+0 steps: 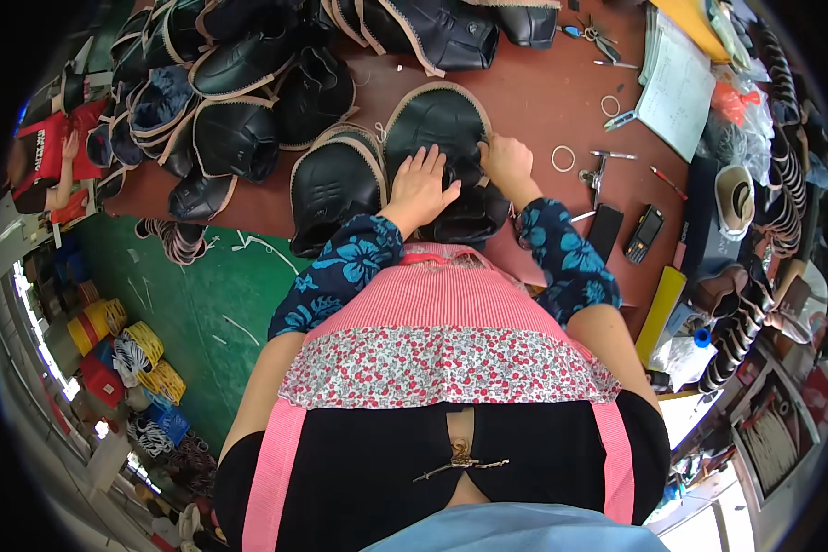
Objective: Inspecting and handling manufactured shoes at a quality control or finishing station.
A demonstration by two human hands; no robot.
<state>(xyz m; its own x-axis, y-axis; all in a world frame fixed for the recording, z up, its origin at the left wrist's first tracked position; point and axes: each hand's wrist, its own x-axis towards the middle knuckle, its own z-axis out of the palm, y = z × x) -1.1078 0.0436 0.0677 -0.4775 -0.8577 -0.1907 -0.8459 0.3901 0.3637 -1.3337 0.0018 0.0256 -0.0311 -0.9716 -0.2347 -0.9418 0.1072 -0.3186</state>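
Note:
A black leather shoe upper [434, 115] with a tan edge strip lies on the reddish-brown table in front of me. Across its middle rests my left hand [420, 189], fingers stretched out and flat on the leather. My right hand [509, 167] is closed at the upper's right edge, thumb and fingers curled round it; the fingertips are partly hidden. Beneath my hands, the near part of the upper [469, 216] folds down toward my apron. Another black shoe upper [338, 179] sits just left, its side close to the first.
Several black uppers [239, 129] are heaped at the left and along the far side. On the right lie an open notebook [676, 97], keys [601, 41], two rubber bands [563, 159], pens, a dark phone [644, 234] and a flat black object [603, 230]. Another person [51, 156] is at far left.

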